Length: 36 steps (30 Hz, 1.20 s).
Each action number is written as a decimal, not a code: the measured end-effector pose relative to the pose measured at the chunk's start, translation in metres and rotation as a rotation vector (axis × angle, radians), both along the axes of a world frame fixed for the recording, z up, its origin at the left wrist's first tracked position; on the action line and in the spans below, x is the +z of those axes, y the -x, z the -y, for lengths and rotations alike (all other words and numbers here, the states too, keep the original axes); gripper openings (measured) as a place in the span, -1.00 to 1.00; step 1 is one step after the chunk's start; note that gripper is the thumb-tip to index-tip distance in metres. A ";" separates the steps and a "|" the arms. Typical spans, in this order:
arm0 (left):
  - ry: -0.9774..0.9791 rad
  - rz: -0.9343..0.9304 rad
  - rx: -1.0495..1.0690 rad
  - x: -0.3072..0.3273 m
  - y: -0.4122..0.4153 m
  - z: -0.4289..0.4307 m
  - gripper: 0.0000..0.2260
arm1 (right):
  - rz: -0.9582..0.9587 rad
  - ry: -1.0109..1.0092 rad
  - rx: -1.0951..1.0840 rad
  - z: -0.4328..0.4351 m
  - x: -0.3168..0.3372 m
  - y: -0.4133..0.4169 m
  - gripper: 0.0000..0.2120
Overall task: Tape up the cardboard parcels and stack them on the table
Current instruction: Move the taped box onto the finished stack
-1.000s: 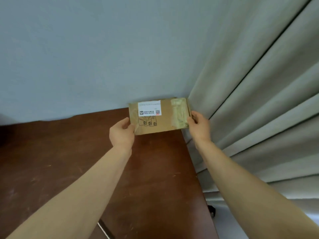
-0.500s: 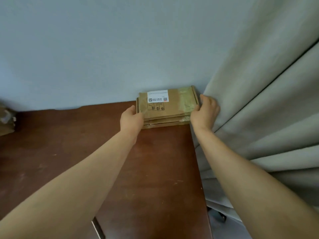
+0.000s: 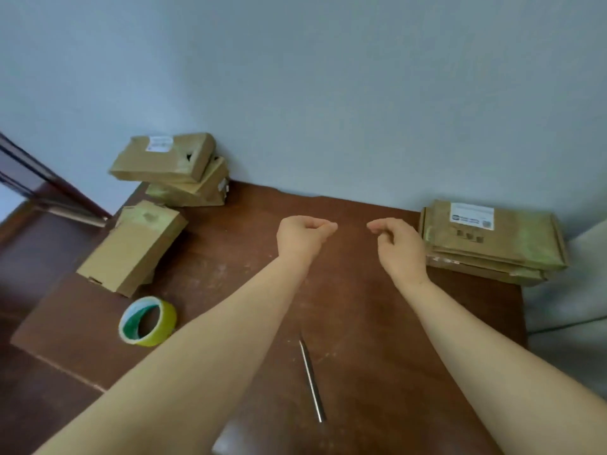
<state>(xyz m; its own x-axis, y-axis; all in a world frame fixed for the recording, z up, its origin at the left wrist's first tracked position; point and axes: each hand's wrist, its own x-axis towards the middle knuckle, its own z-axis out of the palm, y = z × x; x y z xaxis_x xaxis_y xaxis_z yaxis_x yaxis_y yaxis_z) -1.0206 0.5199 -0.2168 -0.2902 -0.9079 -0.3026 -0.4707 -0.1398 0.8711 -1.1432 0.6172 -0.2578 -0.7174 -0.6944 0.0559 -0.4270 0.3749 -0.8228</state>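
Note:
A stack of taped flat cardboard parcels (image 3: 492, 244) lies at the table's far right corner, the top one bearing a white label. My left hand (image 3: 303, 239) and my right hand (image 3: 395, 246) hover over the middle of the brown table (image 3: 345, 307), left of that stack, fingers loosely curled and holding nothing. At the far left, two parcels (image 3: 170, 165) are piled crookedly against the wall. A plain brown box (image 3: 131, 247) lies in front of them. A yellow tape roll (image 3: 147, 321) stands on the table's left side.
A thin metal blade or pen (image 3: 312, 376) lies on the table between my forearms. The grey wall (image 3: 328, 93) backs the table. A pale curtain (image 3: 584, 307) hangs past the right edge. A dark door frame (image 3: 36, 182) is at the left.
Both hands have let go of the labelled parcel, which now rests on the right-hand stack, and have pulled back toward the table's middle. The view has swung left and down.

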 end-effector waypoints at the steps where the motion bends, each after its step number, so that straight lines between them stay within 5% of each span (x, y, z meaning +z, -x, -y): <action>1: 0.000 -0.008 0.018 0.003 -0.017 0.009 -0.84 | 0.015 -0.011 0.033 0.011 0.001 -0.017 -0.64; 17: 0.006 -0.147 0.354 -0.014 -0.344 0.187 -0.96 | 0.559 -0.225 0.138 0.210 -0.011 -0.313 -0.76; 24: -0.035 -0.172 0.567 -0.027 -0.401 0.201 -0.87 | 0.785 -0.324 0.072 0.259 -0.032 -0.349 -0.40; 29: -0.010 -0.109 0.622 -0.029 -0.417 0.198 -0.82 | 0.996 -0.260 0.084 0.277 -0.043 -0.358 -0.37; 36: -0.019 -0.167 0.629 -0.012 -0.375 0.195 -0.69 | 1.045 -0.112 0.108 0.261 -0.048 -0.318 -0.85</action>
<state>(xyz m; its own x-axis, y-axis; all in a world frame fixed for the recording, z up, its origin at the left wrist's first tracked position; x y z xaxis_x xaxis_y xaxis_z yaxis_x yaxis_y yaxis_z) -0.6452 0.3247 -0.2288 0.2507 -0.9146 -0.3171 -0.1521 -0.3607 0.9202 -0.8251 0.3562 -0.3057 -0.3060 -0.7201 -0.6227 0.4386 0.4739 -0.7636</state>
